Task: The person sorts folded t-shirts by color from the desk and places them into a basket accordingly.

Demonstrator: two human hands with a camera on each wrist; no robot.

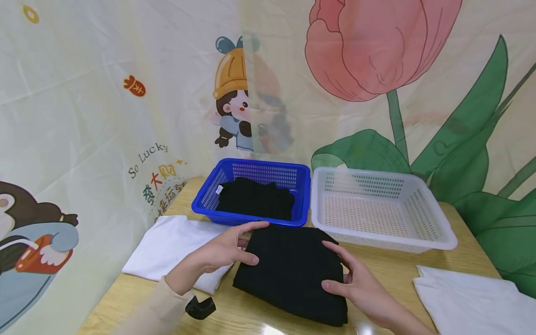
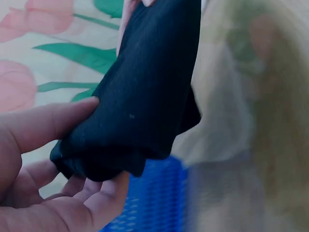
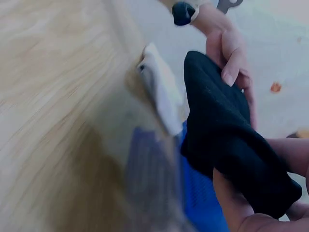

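Note:
A folded black cloth (image 1: 293,274) is held up between both hands, in front of the blue basket. My left hand (image 1: 224,251) grips its left edge, thumb on the near face and fingers behind, as the left wrist view also shows on the cloth (image 2: 140,92). On the opposite edge my right hand (image 1: 360,284) pinches the cloth the same way. In the right wrist view the cloth (image 3: 222,130) hangs above the table in a thick fold. Whether it is a garment cannot be told.
The blue basket (image 1: 251,218) contains a black folded cloth (image 1: 255,197) with a small white tag. Right of it stands a white basket (image 1: 385,239). White folded cloths lie at the left (image 1: 167,246) and at the right (image 1: 473,298) of the wooden table (image 1: 389,260). A printed curtain (image 1: 176,93) hangs behind.

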